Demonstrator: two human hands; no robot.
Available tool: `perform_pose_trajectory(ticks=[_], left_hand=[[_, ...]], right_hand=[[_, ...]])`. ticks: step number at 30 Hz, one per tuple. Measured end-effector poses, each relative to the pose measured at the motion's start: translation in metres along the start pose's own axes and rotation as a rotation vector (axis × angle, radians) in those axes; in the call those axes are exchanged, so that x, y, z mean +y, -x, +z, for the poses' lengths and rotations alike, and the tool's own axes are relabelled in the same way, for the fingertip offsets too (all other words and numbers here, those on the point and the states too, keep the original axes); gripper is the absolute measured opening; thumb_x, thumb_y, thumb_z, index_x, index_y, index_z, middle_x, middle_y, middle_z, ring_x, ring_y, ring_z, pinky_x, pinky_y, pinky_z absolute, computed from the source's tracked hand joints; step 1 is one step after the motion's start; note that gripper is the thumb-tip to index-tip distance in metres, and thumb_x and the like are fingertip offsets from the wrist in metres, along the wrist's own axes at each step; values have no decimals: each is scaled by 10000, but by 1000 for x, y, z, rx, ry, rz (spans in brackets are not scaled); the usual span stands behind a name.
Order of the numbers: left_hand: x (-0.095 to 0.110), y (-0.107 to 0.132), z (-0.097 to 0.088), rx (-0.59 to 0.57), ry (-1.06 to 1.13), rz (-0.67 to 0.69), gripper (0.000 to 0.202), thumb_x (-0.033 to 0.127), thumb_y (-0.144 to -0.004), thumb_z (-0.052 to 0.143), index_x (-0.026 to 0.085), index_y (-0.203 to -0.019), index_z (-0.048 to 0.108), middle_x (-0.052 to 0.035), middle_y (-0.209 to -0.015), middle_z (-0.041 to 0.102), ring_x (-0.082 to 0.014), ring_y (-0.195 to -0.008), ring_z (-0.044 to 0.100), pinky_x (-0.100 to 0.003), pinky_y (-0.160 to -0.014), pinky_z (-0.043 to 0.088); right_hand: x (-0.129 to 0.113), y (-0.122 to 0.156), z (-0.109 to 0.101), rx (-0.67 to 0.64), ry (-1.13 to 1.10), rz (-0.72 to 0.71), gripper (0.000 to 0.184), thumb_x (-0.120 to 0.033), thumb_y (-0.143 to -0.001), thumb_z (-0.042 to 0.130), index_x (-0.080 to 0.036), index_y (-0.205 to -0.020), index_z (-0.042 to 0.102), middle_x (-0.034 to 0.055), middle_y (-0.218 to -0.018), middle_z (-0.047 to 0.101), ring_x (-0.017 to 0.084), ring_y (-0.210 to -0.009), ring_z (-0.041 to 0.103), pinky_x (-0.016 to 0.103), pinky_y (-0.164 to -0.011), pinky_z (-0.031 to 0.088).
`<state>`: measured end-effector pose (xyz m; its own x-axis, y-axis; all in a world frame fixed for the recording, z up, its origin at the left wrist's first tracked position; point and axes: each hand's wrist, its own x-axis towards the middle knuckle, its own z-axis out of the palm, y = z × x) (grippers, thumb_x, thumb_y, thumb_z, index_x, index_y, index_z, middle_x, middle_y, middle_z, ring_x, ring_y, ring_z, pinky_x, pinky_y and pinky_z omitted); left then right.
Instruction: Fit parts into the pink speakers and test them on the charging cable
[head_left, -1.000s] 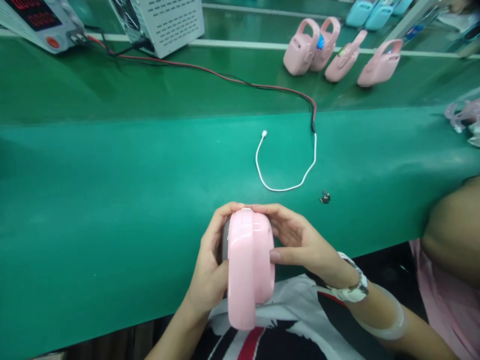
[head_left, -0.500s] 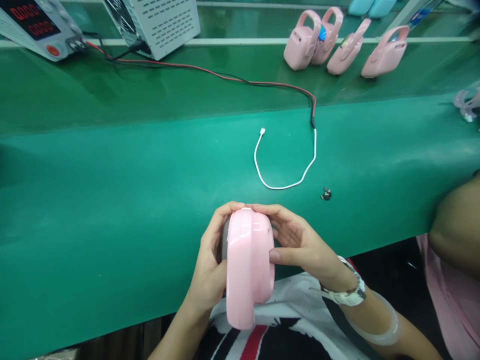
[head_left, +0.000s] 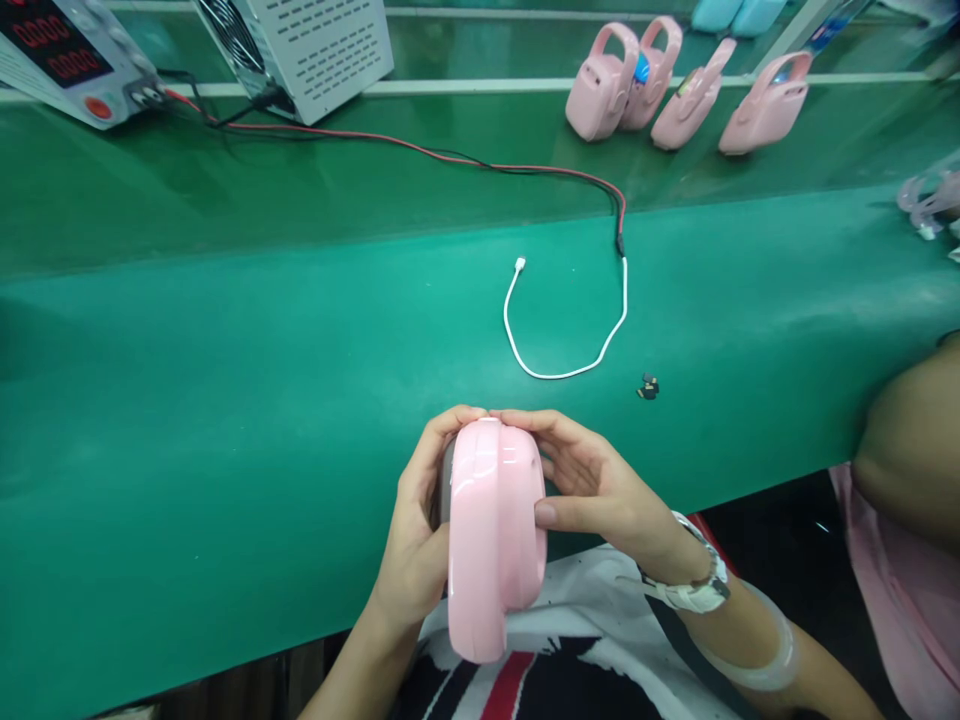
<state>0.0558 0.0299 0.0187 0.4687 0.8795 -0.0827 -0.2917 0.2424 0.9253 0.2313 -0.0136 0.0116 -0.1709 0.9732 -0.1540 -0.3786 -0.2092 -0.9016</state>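
A glossy pink plastic device point(head_left: 478, 540) with rounded edges is held on its side view up at the table's near edge, in front of my body. My left hand point(head_left: 418, 530) wraps its left side, where a darker grey face point(head_left: 446, 480) partly shows. On the right side, my right hand point(head_left: 589, 485) grips it with the thumb on the casing and the fingertips at its far end. Its underside and most of the grey face are hidden. Beyond the hands, a white cable point(head_left: 555, 376) lies curled on the green table mat point(head_left: 262, 400), its plug end loose.
Several pink handled devices point(head_left: 598, 95) stand at the back right. Small black pieces point(head_left: 648, 387) lie right of the cable. A power supply point(head_left: 67, 60) and a vented grey box point(head_left: 315, 60) stand back left, joined to a red-black lead point(head_left: 420, 150). Another person's arm point(head_left: 911, 450) is at right.
The view has shifted slightly, so the background sits a little further left. Both hands keep the same hold on the pink device.
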Motion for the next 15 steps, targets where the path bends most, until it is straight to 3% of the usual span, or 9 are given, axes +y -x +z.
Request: perform_pose_trajectory(ticks=[9, 15], left_hand=[[-1, 0, 0, -7, 1, 5, 494, 432, -694, 780, 283, -1128, 597, -15, -1082, 581, -201, -940, 554, -265, -811, 483], [-5, 3, 2, 24, -1, -23, 530, 445, -682, 767, 266, -1146, 583, -32, -1155, 571, -258, -1078, 524, -335, -942, 438]], right_hand=[[-1, 0, 0, 13, 7, 13, 593, -252, -707, 864, -270, -1247, 620, 67, -1341, 570, 237, -1283, 506, 398, -1117, 383], [-1, 0, 0, 24, 4, 26, 593, -241, -701, 865, -276, -1242, 625, 64, -1327, 578, 245, -1286, 508, 395, -1095, 408]])
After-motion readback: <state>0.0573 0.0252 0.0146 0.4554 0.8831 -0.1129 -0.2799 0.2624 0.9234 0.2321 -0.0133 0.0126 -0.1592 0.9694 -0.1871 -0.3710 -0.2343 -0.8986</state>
